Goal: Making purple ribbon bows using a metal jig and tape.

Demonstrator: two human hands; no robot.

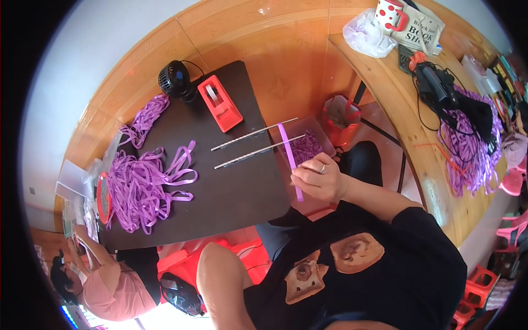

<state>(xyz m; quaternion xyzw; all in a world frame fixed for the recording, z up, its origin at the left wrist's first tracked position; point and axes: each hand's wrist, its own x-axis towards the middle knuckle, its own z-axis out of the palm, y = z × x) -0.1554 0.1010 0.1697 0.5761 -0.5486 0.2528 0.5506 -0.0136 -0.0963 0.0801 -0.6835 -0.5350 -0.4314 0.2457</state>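
Note:
My right hand (318, 179) is closed in a pinch on a short purple ribbon (287, 147), just off the table's right edge. The ribbon runs from my fingers up to the ends of two thin metal rods (258, 152), which jut past the table edge, and crosses them. A short tail hangs below my fingers. Under the rods, a bin (328, 144) holds many small purple ribbon pieces (306, 147). Only my bent left arm (223, 275) shows at the lower edge; the left hand is out of sight.
The dark table (247, 203) bears a purple ribbon heap (140, 187), a red tape dispenser (221, 104) and a black fan (175, 80). A wooden table (407, 104) on the right carries more ribbon (473, 154). A red bag (341, 113) stands between them. Another person (113, 280) sits lower left.

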